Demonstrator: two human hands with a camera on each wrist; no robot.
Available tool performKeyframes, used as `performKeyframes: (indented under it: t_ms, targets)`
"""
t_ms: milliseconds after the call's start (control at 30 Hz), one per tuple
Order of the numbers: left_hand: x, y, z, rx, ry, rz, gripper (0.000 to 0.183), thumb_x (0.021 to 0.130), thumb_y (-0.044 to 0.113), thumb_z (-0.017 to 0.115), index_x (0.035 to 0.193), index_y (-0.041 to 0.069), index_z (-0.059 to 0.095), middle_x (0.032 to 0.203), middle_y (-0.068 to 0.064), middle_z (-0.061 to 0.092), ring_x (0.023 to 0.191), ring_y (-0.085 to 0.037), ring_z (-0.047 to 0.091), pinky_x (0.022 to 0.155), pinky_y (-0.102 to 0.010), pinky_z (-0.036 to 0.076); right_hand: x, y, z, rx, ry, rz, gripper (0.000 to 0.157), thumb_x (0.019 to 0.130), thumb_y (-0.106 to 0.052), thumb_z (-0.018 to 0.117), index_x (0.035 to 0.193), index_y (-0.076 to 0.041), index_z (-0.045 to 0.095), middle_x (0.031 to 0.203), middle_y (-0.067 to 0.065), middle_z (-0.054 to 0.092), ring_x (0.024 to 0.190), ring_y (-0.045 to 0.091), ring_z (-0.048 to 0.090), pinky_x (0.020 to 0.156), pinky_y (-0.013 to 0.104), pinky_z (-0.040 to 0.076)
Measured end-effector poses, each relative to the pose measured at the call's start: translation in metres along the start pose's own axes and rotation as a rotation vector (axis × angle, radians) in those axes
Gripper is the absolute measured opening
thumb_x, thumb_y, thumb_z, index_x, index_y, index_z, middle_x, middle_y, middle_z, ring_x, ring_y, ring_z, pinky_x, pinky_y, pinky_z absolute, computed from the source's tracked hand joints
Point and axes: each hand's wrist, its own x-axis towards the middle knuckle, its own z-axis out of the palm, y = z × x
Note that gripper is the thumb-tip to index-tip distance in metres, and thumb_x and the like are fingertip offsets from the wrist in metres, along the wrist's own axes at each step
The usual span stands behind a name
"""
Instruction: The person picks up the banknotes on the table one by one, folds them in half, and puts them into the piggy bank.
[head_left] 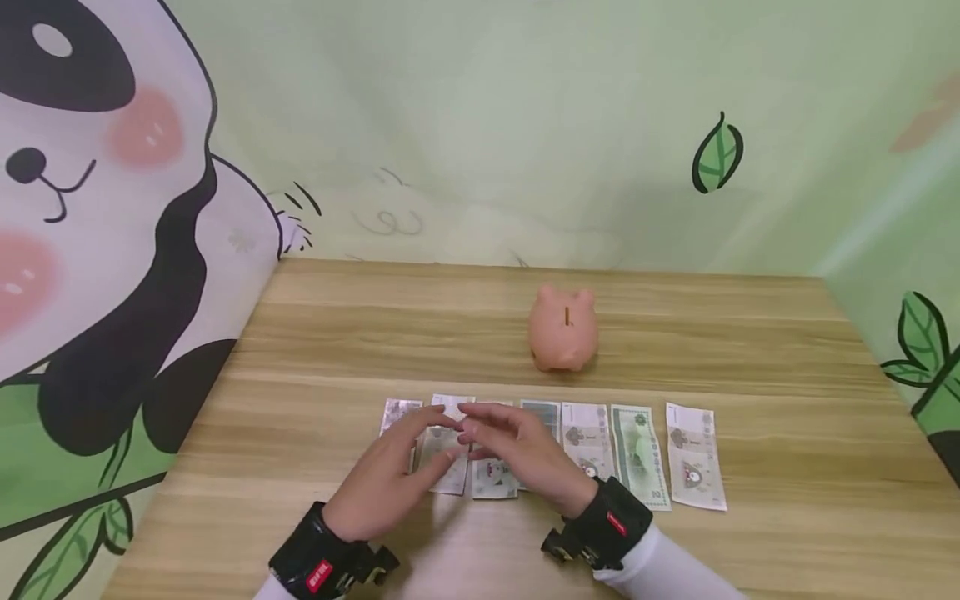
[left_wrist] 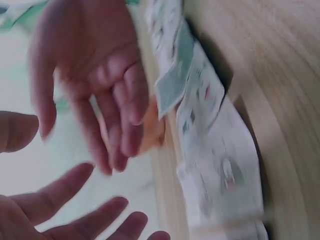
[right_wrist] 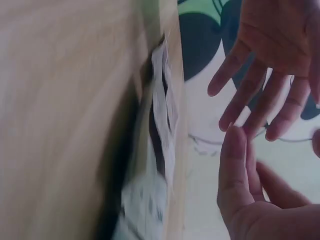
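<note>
My left hand point(head_left: 390, 483) and right hand point(head_left: 536, 458) hover over a row of several paper banknotes point(head_left: 695, 467), palms turned toward each other and fingertips close together. In the left wrist view the right hand point(left_wrist: 97, 65) has its fingers loosely extended, with nothing in them. The right wrist view shows the left hand point(right_wrist: 282, 45) with spread, relaxed fingers, likewise holding nothing. Beneath the hands, the left part of the row is partly covered. One green banknote point(head_left: 641, 458) lies second from the right. Behind the row stands a pink piggy bank point(head_left: 564, 337) with a slot on top.
The banknotes lie side by side on a wood-grain table point(head_left: 795, 358). A pale green wall point(head_left: 510, 125) printed with a panda point(head_left: 180, 242) and leaves rises at the table's back and sides. Each wrist wears a black strap point(head_left: 611, 521) with a small camera.
</note>
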Motion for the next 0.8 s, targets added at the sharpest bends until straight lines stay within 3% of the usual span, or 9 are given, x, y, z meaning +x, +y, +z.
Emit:
performKeyframes:
  t_ms: [100, 200, 333, 500, 633, 800]
  targets:
    - [-0.009, -0.014, -0.018, -0.107, 0.032, -0.122, 0.046, 0.104, 0.034, 0.064, 0.144, 0.014, 0.054, 0.152, -0.013, 0.054, 0.141, -0.038, 0.051, 0.110, -0.058, 0.050, 0.004, -0.001, 0.011, 0.095, -0.018, 0.022, 0.058, 0.108, -0.030, 0.055, 0.155, 0.001, 0.042, 0.150, 0.027, 0.054, 0.133, 0.042, 0.059, 0.105, 0.042, 0.056]
    - [-0.019, -0.025, -0.037, -0.188, 0.034, -0.251, 0.056, 0.105, 0.040, 0.059, 0.151, 0.012, 0.045, 0.161, -0.016, 0.042, 0.148, -0.044, 0.041, 0.115, -0.060, 0.044, 0.007, -0.003, 0.023, 0.196, -0.057, 0.055, 0.066, 0.109, -0.034, 0.050, 0.160, 0.004, 0.029, 0.160, 0.028, 0.040, 0.145, 0.043, 0.046, 0.115, 0.044, 0.048]
    - [-0.028, -0.037, -0.051, -0.261, 0.034, -0.351, 0.061, 0.108, 0.043, 0.053, 0.157, 0.010, 0.035, 0.167, -0.019, 0.032, 0.152, -0.047, 0.034, 0.120, -0.065, 0.035, 0.009, -0.004, 0.037, 0.322, -0.092, 0.107, 0.071, 0.110, -0.036, 0.048, 0.161, 0.005, 0.021, 0.165, 0.030, 0.028, 0.152, 0.044, 0.035, 0.122, 0.047, 0.040]
    - [-0.029, -0.050, -0.053, -0.413, 0.015, -0.415, 0.063, 0.109, 0.041, 0.052, 0.158, 0.006, 0.032, 0.166, -0.025, 0.031, 0.151, -0.044, 0.036, 0.119, -0.056, 0.041, 0.015, -0.001, 0.048, 0.429, -0.092, 0.142, 0.070, 0.109, -0.032, 0.048, 0.160, 0.008, 0.020, 0.166, 0.033, 0.022, 0.153, 0.046, 0.031, 0.124, 0.050, 0.036]
    - [-0.029, -0.058, -0.053, -0.545, 0.002, -0.449, 0.061, 0.110, 0.036, 0.049, 0.158, 0.003, 0.030, 0.164, -0.028, 0.031, 0.149, -0.043, 0.039, 0.118, -0.051, 0.044, 0.019, 0.002, 0.053, 0.450, -0.071, 0.160, 0.068, 0.109, -0.029, 0.046, 0.159, 0.010, 0.020, 0.165, 0.035, 0.021, 0.152, 0.048, 0.030, 0.124, 0.053, 0.034]
    - [-0.028, -0.062, -0.054, -0.623, -0.013, -0.466, 0.058, 0.112, 0.033, 0.043, 0.158, 0.001, 0.029, 0.164, -0.029, 0.030, 0.147, -0.044, 0.044, 0.117, -0.049, 0.045, 0.022, 0.005, 0.055, 0.458, -0.059, 0.174, 0.066, 0.109, -0.028, 0.045, 0.158, 0.011, 0.022, 0.164, 0.036, 0.023, 0.152, 0.049, 0.030, 0.124, 0.054, 0.034]
